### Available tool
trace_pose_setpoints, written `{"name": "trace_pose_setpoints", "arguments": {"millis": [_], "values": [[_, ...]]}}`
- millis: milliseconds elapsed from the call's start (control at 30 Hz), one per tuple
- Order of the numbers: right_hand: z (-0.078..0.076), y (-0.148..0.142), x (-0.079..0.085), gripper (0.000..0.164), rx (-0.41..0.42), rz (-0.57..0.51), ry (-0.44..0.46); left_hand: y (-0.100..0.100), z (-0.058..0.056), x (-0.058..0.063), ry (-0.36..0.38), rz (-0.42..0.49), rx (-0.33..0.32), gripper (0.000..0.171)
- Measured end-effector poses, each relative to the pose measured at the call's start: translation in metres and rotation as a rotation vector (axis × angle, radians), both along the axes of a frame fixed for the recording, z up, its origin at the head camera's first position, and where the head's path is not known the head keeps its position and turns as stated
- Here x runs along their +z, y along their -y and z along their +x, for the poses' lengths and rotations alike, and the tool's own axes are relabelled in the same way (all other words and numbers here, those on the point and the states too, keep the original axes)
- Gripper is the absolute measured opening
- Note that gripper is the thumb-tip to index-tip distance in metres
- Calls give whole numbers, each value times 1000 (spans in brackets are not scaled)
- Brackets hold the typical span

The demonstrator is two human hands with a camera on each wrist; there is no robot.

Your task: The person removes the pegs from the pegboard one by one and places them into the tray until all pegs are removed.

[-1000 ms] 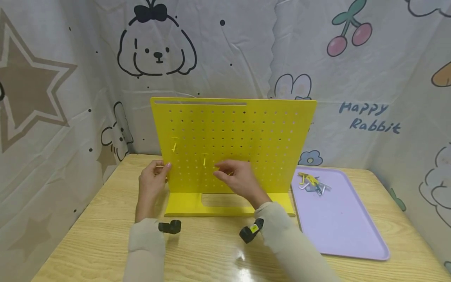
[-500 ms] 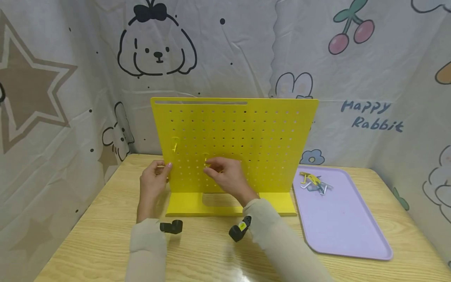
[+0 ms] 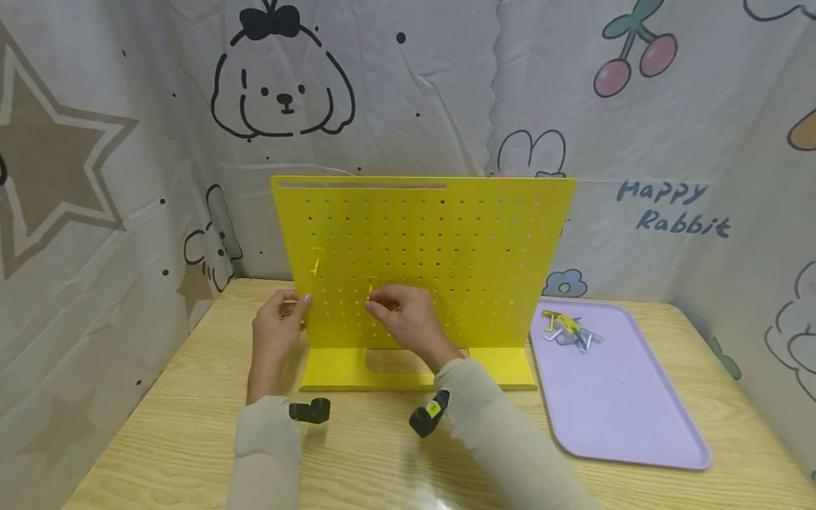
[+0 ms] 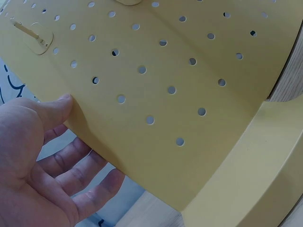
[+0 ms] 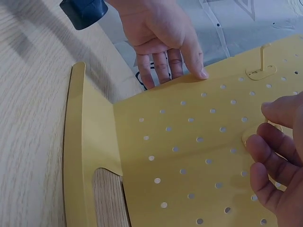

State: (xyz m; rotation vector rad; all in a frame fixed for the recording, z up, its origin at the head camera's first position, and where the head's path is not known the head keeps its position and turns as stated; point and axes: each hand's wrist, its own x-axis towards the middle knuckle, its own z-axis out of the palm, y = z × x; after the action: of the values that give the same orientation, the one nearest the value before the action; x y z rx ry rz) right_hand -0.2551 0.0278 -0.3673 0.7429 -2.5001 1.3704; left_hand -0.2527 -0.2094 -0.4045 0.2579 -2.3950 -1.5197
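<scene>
A yellow pegboard stands upright on its yellow base. My left hand grips its left edge, the thumb on the front and the other fingers at the edge and behind. My right hand is at the front of the board, thumb and index finger pinching a yellow peg hook fixed there. Its oval plate lies against the board, partly hidden by my fingers. Up and to the left, another yellow peg hook sticks out of the board, untouched.
Right of the board, a lilac tray lies on the wooden table. A small pile of yellow, white and dark hooks sits at the tray's far left corner. A patterned cloth hangs behind the board.
My right hand has moved left across the board to the lower hook and now pinches it. My left hand has kept its grip on the board's edge.
</scene>
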Motion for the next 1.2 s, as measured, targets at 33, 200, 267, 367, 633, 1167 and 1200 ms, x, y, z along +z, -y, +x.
{"name": "trace_pose_setpoints", "arguments": {"millis": [33, 200, 267, 367, 633, 1167, 1200], "values": [[0, 0, 0, 18, 1, -3, -3, 0, 0, 0, 1, 0, 0, 35], [2, -2, 1, 17, 9, -27, -27, -1, 1, 0, 4, 5, 1, 37], [2, -3, 2, 17, 13, -34, -40, -1, 1, 0, 3, 7, 1, 37], [4, -6, 4, 16, 20, -41, -54, -2, 1, 1, 0, 10, 5, 36], [12, -28, 7, 13, 63, -99, -55, -1, 1, 0, 5, 11, 16, 34], [34, -104, 11, 12, -53, -32, -86, -2, 2, 0, 3, -16, 10, 36], [35, -109, 11, 12, -65, -30, -91, -2, 2, -1, 4, -17, 12, 36]]}}
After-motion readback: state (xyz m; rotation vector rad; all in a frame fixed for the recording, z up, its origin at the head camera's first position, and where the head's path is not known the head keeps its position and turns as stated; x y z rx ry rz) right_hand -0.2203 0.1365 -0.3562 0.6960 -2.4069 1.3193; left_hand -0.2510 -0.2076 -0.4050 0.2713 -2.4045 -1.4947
